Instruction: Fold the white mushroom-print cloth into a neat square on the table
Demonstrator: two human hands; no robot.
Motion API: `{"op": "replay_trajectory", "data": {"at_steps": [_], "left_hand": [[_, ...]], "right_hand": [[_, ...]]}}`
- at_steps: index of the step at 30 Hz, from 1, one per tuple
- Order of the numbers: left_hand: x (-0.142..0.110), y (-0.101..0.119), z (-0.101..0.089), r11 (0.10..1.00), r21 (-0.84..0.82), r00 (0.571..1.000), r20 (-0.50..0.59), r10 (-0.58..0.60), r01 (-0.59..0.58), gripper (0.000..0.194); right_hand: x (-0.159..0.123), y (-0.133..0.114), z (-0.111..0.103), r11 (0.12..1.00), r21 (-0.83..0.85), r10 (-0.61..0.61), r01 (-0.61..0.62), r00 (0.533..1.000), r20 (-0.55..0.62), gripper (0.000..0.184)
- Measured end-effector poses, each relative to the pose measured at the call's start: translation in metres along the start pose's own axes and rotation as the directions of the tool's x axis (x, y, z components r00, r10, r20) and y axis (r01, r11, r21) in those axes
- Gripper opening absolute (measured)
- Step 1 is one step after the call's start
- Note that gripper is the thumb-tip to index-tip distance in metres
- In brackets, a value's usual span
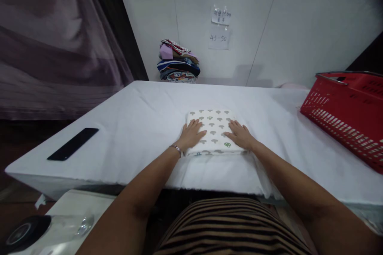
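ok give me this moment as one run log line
left hand: on folded mushroom-print cloth, left side; right hand: on its right side; black slab: table, left; red basket: table, right

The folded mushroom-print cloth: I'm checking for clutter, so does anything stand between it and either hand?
Nothing visible does: the left hand and right hand rest directly on the cloth, near its opposite sides. The red basket and flat black object lie apart from it.

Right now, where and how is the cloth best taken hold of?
I'd grip the cloth by its left and right edges, from both sides, slipping slightly underneath: it lies flat on the table, folded into a rectangle, and the left hand and right hand rest near those edges.
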State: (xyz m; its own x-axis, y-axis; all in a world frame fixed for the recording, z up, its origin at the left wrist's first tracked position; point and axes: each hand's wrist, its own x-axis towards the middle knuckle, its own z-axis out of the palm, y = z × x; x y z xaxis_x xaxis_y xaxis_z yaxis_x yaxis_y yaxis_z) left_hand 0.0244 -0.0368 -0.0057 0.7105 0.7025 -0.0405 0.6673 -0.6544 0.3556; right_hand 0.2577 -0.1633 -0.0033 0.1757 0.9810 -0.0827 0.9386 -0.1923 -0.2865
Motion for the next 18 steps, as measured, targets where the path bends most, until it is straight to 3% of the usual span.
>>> {"op": "replay_trajectory", "data": {"at_steps": [3,6,9,13,18], "left_hand": [[-0.004,-0.003,-0.004,0.998,-0.059,1.0,0.008,-0.022,0.022,0.057],[-0.02,-0.005,-0.005,0.998,-0.065,0.999,-0.053,0.002,-0.005,0.055],[-0.035,-0.004,0.0,0.997,-0.039,0.995,-0.075,0.059,-0.062,0.054],[-0.041,-0.003,0.005,0.995,-0.088,0.998,-0.06,0.035,-0.04,0.052],[-0.064,-0.007,0.004,0.989,-0.095,0.979,-0.18,0.097,-0.115,0.055]], "right_hand": [[-0.009,-0.004,-0.005,1.0,0.013,-0.02,0.02,0.999,-0.049,0.068],[-0.026,-0.008,-0.001,0.989,-0.05,-0.142,0.137,0.982,-0.125,0.069],[-0.039,-0.008,0.009,0.972,-0.101,-0.221,0.213,0.972,-0.076,0.067],[-0.044,-0.003,0.014,0.967,-0.094,-0.243,0.237,0.969,-0.053,0.064],[-0.056,0.01,0.018,0.922,-0.123,-0.38,0.366,0.917,-0.12,0.058]]}}
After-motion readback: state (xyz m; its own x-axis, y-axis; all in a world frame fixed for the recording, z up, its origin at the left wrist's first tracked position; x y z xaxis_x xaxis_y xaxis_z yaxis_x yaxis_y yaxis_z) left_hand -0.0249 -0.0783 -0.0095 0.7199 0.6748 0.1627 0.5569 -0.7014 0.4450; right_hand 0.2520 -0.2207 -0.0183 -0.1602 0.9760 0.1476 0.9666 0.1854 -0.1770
